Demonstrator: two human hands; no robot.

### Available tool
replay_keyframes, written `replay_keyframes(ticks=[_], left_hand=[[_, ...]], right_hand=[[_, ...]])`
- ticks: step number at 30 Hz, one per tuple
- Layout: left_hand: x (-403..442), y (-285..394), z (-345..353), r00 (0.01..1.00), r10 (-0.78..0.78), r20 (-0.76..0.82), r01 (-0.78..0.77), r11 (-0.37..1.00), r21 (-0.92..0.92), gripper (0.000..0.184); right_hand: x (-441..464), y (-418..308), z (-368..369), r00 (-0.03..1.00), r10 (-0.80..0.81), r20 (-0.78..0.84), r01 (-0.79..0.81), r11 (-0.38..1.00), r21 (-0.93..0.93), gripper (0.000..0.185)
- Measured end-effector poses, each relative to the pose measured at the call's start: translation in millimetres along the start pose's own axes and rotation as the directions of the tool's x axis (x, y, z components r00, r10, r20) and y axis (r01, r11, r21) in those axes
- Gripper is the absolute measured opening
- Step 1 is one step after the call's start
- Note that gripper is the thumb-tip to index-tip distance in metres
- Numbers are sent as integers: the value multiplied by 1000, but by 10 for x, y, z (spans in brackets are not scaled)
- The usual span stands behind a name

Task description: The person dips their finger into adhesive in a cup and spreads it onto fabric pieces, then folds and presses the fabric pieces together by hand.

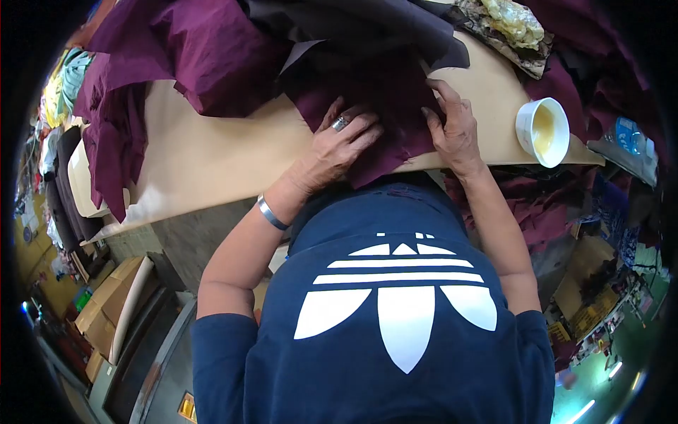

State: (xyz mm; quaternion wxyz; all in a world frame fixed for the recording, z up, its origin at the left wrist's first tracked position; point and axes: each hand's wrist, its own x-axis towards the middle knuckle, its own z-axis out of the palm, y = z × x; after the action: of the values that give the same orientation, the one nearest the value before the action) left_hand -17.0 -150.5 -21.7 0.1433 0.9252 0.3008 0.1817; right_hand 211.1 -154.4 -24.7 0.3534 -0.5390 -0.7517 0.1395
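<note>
A piece of dark maroon cloth point(395, 106) lies on the tan tabletop in front of me, its pointed near end hanging over the table's front edge. My left hand point(345, 136), with a ring on one finger, rests palm down on the left part of this cloth. Its fingers are bent and somewhat apart. At the cloth's right side is my right hand point(455, 128), thumb and forefinger separated and curved toward the cloth. Between those fingers I see nothing held. Dark grey cloth point(367, 25) lies just beyond the maroon piece.
More maroon cloth point(219, 60) is heaped at the left on the tan table point(205, 159). A white bowl of yellowish paste point(524, 131) stands right, near a plastic bottle point(628, 141). A crumpled, paste-coated bundle point(512, 25) sits at the far right. Cardboard boxes point(113, 304) stand below left.
</note>
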Motion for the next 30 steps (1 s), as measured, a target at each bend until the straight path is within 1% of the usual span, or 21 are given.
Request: replay_keyframes(ticks=[3,4,7,9,10,12,13,16,19,25,28,30], left_hand=[[22,52,-19,998,-47,29,47,999,-21,38],[16,79,0,997,-69,24,68,998,12,38],[20,153,62,993,-118,14,117,989,87,38],[24,188,73,990,-137,20,134,985,106,38],[12,188,83,992,-123,39,117,984,134,38],[-31,168,101,992,-104,77,87,977,197,38],[-39,159,101,992,-97,76,82,978,190,38],[-26,164,101,995,-72,69,61,986,154,39],[4,172,73,996,-66,62,57,989,138,40],[10,173,76,994,-70,80,58,987,149,41],[19,178,44,993,-69,100,51,984,171,43],[17,197,34,990,-79,115,58,982,178,45]], right_hand=[[-52,-10,-33,999,50,8,-51,999,20,51],[-80,-14,-62,998,64,13,-65,998,24,51],[-156,31,-165,999,6,41,-8,999,36,51],[-193,91,-160,998,56,26,-58,996,62,50],[-204,109,-148,997,80,19,-81,994,77,49],[-212,115,-128,999,51,1,-51,998,43,50],[-213,113,-118,999,37,-8,-37,999,25,50],[-173,43,-190,998,51,39,-54,995,81,49],[-205,92,-181,997,61,36,-65,991,116,49],[-185,85,-173,999,28,16,-29,997,75,48],[-199,97,-179,998,46,51,-50,995,85,47],[-182,80,-176,999,22,41,-25,997,66,46]])
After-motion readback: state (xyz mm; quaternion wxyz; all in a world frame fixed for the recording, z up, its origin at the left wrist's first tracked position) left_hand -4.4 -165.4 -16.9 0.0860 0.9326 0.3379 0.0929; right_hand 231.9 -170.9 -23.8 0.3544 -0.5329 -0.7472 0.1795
